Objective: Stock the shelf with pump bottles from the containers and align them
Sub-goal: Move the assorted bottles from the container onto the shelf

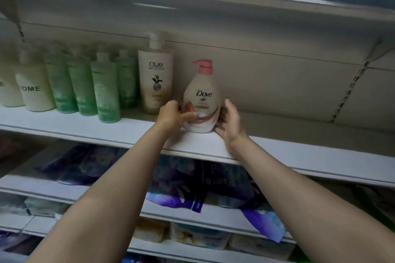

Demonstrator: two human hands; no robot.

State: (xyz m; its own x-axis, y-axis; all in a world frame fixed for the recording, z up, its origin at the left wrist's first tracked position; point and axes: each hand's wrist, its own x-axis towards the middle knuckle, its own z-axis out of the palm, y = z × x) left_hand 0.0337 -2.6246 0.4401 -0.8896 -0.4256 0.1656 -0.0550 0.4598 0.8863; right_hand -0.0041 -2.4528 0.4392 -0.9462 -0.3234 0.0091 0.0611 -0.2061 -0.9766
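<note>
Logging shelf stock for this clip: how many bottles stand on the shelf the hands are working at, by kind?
Green bottles: 4
Cream bottles at far left: 2, one cut off by the frame edge
Olay pump bottle: 1
Dove pump bottle, between left hand and right hand: 1
Total: 8

Glossy plastic Dove bottle point(202, 100), matt shelf point(299, 156)
</note>
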